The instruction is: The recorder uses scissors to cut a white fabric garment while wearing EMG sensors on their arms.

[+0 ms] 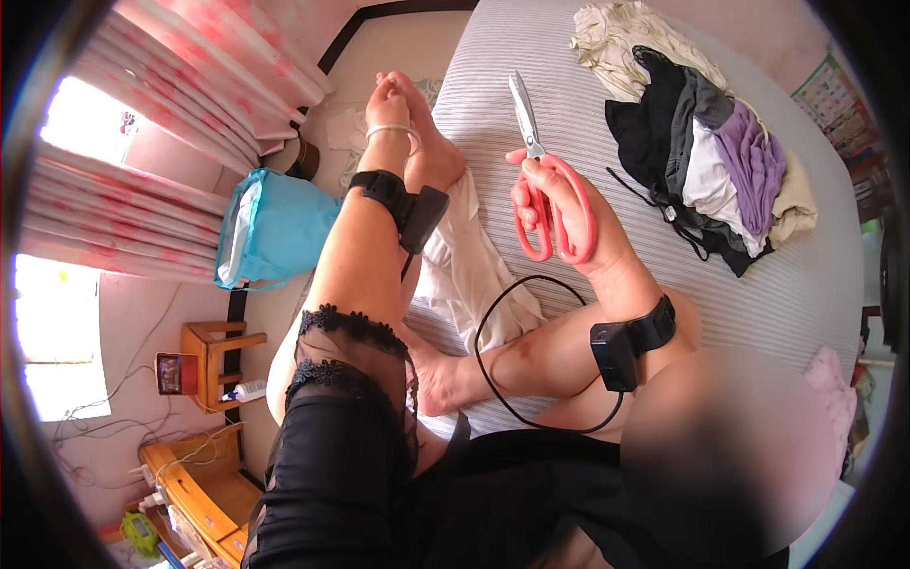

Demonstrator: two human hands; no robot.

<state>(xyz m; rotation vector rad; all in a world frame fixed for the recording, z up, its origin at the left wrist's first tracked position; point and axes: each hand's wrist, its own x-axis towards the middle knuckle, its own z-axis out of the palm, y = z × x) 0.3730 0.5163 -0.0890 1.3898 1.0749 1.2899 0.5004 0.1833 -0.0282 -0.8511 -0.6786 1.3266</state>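
My right hand is closed around the red handles of a pair of scissors, whose blades point up and away over the striped bed sheet. The blades lie nearly together. My left hand reaches forward beside my foot, with a pale bangle on the wrist; its fingers are bent near the toes, and whether they hold anything does not show. A white cloth lies on the bed between my legs and by the foot. Both forearms wear black strapped devices, and a black cable loops from the right one.
Crumpled clothes in black, grey, white, purple and cream lie on the bed at the right. A turquoise fabric bag stands at the left, near a wooden stool, a phone, a white bottle and patterned curtains.
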